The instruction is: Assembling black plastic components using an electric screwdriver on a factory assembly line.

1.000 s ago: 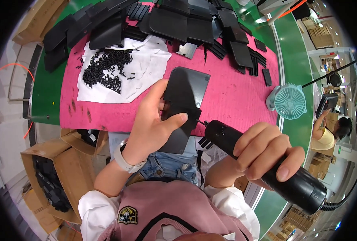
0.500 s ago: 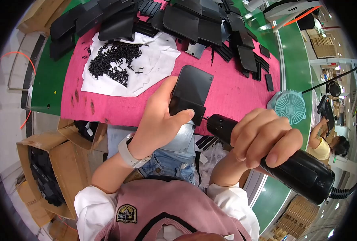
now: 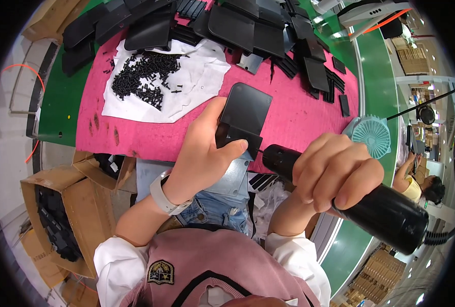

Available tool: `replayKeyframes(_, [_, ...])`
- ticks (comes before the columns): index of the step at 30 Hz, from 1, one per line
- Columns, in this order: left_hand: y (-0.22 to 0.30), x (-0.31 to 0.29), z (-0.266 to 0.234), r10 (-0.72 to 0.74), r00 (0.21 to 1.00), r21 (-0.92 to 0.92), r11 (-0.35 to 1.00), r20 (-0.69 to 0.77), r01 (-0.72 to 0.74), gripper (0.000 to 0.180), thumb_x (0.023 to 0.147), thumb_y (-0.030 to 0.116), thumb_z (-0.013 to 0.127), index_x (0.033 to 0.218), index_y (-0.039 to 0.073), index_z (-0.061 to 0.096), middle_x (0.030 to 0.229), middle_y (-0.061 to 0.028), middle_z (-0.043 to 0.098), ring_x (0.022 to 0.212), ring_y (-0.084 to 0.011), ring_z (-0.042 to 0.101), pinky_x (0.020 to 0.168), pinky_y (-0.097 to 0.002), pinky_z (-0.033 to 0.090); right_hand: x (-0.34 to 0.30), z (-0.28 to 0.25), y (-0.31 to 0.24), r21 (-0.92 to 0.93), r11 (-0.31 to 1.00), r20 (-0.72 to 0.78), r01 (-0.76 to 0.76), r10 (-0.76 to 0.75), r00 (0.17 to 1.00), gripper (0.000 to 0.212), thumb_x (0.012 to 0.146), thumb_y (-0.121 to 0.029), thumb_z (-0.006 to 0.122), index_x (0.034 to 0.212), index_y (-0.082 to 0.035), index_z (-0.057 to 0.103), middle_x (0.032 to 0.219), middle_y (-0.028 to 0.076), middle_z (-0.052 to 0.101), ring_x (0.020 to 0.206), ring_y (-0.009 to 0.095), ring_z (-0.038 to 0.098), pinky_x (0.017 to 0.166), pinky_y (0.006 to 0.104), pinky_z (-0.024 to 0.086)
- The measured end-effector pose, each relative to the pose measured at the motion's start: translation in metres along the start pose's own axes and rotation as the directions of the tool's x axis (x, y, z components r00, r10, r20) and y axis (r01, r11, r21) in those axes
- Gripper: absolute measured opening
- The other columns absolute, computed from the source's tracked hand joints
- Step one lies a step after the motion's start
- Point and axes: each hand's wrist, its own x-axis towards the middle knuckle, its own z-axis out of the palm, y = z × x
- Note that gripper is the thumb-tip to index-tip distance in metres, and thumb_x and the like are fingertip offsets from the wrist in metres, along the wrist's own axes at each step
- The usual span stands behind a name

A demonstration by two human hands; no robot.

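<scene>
My left hand (image 3: pixel 207 146) grips a black plastic bracket (image 3: pixel 245 110), its flat plate pointing away from me and its thicker block end nearest. The thumb presses on that block end. In my right hand (image 3: pixel 337 171) is a black electric screwdriver (image 3: pixel 386 217), fingers wrapped round its body. The thin bit reaches to the right side of the bracket's block end; whether a screw sits at its tip is too small to tell. A heap of small black screws (image 3: pixel 140 77) lies on a white cloth (image 3: pixel 197 82) beyond my left hand.
Several black plastic parts (image 3: pixel 232 28) are piled along the far side of the pink mat (image 3: pixel 299 112). A light-blue fan (image 3: pixel 371 135) stands at the right on the green table (image 3: pixel 373 77). Cardboard boxes (image 3: pixel 92 215) of black parts sit at lower left. Another person (image 3: pixel 416 187) works far right.
The screwdriver's bit has come slightly left, up to the bracket's side, and its body has tilted up a little. My left hand and the bracket stay in place.
</scene>
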Motion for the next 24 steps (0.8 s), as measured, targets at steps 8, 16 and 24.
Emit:
replayKeyframes(8, [-0.004,0.001,0.004,0.035,0.998,-0.097,0.994,-0.051,-0.039,0.044,0.071,-0.007,0.061,0.113,-0.003,0.046,0.099,-0.0069,0.057,0.094,-0.0116,0.052,0.085,-0.0265,0.043,-0.001,0.022,-0.002,-0.123,0.992,-0.208,-0.022,-0.004,0.978,0.033,0.089,-0.021,0.06,0.067,0.003,0.055,0.05,0.012,0.052,0.037,0.024,0.05,0.033,0.03,0.04])
replayKeyframes(16, [-0.001,-0.001,0.001,0.06,0.998,0.0,0.998,-0.018,-0.06,0.051,0.076,-0.007,0.064,0.124,-0.004,0.045,0.108,-0.0054,0.058,0.095,-0.008,0.055,0.084,-0.0238,0.045,0.0,0.006,0.005,-0.14,0.988,0.107,0.061,-0.046,0.993,0.025,0.094,-0.026,0.055,0.092,-0.002,0.049,0.06,0.007,0.057,0.042,0.019,0.055,0.037,0.0307,0.044])
replayKeyframes(24, [0.004,-0.004,0.014,0.445,0.878,0.673,0.706,-0.177,-0.222,0.053,0.069,0.012,0.07,0.114,-0.006,0.049,0.103,-0.0192,0.054,0.092,-0.0387,0.055,0.077,-0.0417,0.048,0.004,0.004,-0.017,-0.053,0.981,0.016,0.186,-0.185,0.983,0.031,0.091,-0.036,0.059,0.094,-0.006,0.049,0.057,0.002,0.059,0.039,0.013,0.055,0.038,0.0259,0.045])
